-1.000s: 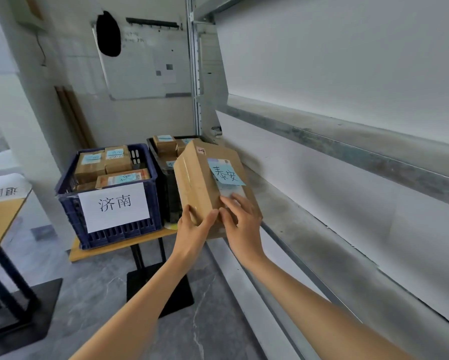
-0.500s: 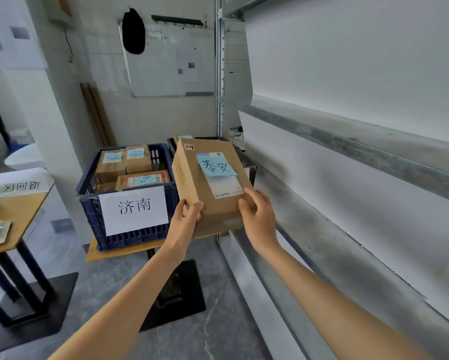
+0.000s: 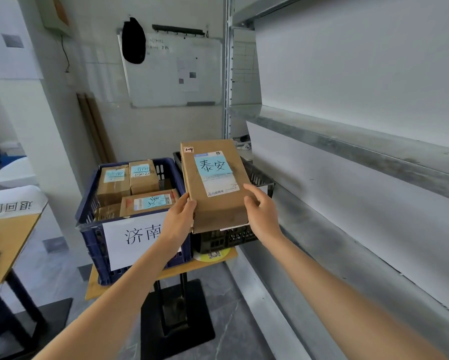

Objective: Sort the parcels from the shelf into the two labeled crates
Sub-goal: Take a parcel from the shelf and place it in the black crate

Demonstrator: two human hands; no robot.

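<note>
Two hands hold one brown cardboard parcel point(image 3: 213, 185) in front of you, just above the place where a blue crate point(image 3: 93, 237) and a black crate point(image 3: 257, 178) stand side by side on a small wooden table point(image 3: 218, 258). Your left hand point(image 3: 179, 219) grips the parcel's lower left edge, with the thumb against its side and the fingers out of sight beneath. Your right hand point(image 3: 261, 214) grips the lower right edge, with the thumb near the printed label and the fingers curled round the side. Both bare forearms reach forward and converge on the parcel.

You hold it tilted up toward your face with the label side up, most likely so that you can read the blue note point(image 3: 213, 165) stuck on it, which is handwritten 泰安. The blue crate, on the left, carries a white sheet point(image 3: 137, 240) reading 济南 and already holds several taped parcels point(image 3: 129, 183) with blue notes of their own. That name does not match yours.

The black crate, on the right, is largely hidden behind the parcel. Only a sliver of white shows on it, so its label cannot be read. By elimination it is probably the right destination. The parcel hangs over the black crate's near left part, and whether it touches the rim cannot be told. A metal shelf point(image 3: 348, 229) runs along your right side.
</note>
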